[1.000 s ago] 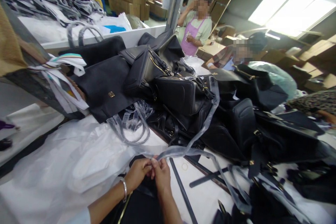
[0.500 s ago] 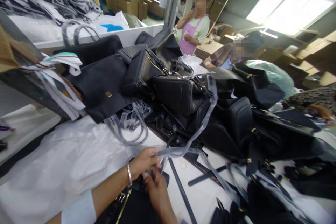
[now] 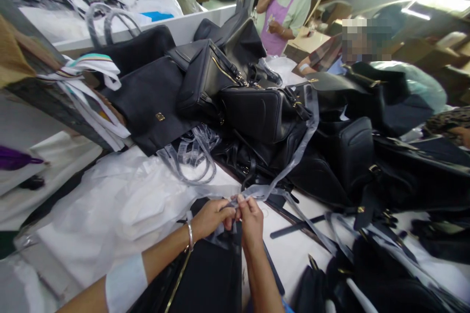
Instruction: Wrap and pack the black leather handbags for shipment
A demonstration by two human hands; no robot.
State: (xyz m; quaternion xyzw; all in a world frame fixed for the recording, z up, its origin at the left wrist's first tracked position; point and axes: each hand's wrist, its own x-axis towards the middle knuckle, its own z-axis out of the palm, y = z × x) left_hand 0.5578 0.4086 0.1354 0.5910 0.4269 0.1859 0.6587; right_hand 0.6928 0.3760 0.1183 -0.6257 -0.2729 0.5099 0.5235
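Note:
My left hand (image 3: 213,217), with a silver bangle at the wrist, pinches a grey strap wrapped in clear plastic (image 3: 299,149). My right hand (image 3: 251,217) has its fingertips closed on the same strap, right beside the left. From the hands the strap runs right and up over the heap of bags. A black bag (image 3: 215,279) with a gold zip lies under my hands, its upper part partly hidden by them. White wrapping sheets (image 3: 121,205) are bunched to my left. The exact spot between my fingertips is hard to make out.
Black handbags (image 3: 253,110) are heaped across the table (image 3: 220,176). Wrapped handles (image 3: 189,164) lie ahead, loose dark strips (image 3: 293,227) to the right. A post with tied white ribbons (image 3: 88,93) stands left. A person in a pink apron (image 3: 277,24) and another person are beyond the heap.
My right hand has risen from low over the bag to the strap beside my left hand and now pinches it. The view has tilted down, and the bag below shows more.

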